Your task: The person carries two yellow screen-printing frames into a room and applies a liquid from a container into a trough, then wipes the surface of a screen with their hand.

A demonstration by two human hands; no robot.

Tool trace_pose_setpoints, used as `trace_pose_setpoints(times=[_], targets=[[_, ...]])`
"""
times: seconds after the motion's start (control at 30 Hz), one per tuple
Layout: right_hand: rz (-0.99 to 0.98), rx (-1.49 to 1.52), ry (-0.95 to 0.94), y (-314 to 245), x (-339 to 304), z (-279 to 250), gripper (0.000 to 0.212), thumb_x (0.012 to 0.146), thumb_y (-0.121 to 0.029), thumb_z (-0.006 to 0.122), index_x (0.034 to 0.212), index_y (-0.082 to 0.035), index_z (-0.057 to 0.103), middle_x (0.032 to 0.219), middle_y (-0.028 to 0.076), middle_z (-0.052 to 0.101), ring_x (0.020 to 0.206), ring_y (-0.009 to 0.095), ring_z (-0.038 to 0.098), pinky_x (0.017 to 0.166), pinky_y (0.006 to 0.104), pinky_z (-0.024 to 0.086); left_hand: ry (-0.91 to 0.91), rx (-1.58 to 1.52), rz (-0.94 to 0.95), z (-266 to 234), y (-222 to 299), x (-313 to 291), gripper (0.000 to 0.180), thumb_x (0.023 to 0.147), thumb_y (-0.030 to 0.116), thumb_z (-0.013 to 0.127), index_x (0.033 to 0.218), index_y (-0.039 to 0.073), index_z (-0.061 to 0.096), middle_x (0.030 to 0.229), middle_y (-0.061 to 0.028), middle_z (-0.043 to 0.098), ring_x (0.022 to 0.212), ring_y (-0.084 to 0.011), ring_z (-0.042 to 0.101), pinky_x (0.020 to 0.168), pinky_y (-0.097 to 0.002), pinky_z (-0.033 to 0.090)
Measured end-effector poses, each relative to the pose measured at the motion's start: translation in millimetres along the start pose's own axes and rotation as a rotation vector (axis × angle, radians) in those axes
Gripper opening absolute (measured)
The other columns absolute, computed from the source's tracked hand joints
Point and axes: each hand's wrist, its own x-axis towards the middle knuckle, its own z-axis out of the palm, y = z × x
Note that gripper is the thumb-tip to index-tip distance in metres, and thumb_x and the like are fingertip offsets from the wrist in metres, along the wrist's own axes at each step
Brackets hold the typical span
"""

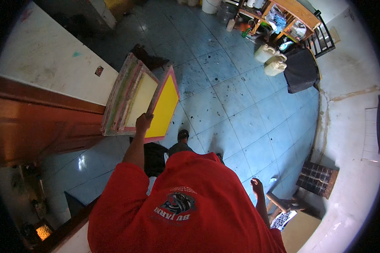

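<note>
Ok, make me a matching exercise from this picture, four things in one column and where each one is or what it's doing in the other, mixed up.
Things:
1. left hand
2. right hand
3. yellow screen frame
4. pale jugs

Places or states:
A. on the floor beside a dark cloth-covered object
B. gripping a frame's edge
C. leaning with other frames against the wall
D. hanging free, holding nothing

Pairs: 1-B, 2-D, 3-C, 4-A

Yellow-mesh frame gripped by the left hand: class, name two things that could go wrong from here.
1. The left hand grips the yellow-mesh frame at one edge only; it might tip or slip.
2. The stacked frames leaning against the wall beside it could be knocked and slide on the glossy tiled floor.
</note>
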Motion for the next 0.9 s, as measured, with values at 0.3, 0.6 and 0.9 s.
trace_pose_setpoints(times=[0.3,0.6,0.9], targets=[[0.149,-0.125,-0.089,-53,-65,43,0.036,0.084,-0.029,0.061,0.11,-0.005,0.057,0.094,0.015,0.065,0.091,0.023,0.061,0.079,0.0337,0.047,-0.156,-0.063,-0.091,-12,-31,38,0.05,0.08,0.049,0.055,0.092,0.001,0.058,0.083,-0.0197,0.062,0.08,-0.0362,0.06,0.07,-0.0444,0.047],[0.161,-0.135,-0.03,-59,-78,42,0.037,0.083,-0.03,0.062,0.11,-0.005,0.057,0.092,0.015,0.065,0.088,0.023,0.062,0.079,0.0336,0.047,-0.115,-0.007,-0.095,6,-76,62,0.048,0.082,0.049,0.055,0.095,0.003,0.056,0.087,-0.0187,0.062,0.084,-0.0364,0.059,0.072,-0.0459,0.046],[0.161,-0.132,-0.043,-86,-80,41,0.036,0.085,-0.028,0.06,0.11,-0.003,0.056,0.093,0.015,0.066,0.09,0.023,0.062,0.079,0.0335,0.047,0.046,0.053,0.12,40,-181,68,0.051,0.082,0.054,0.053,0.096,0.005,0.056,0.088,-0.0177,0.063,0.085,-0.0392,0.058,0.071,-0.0466,0.045]])
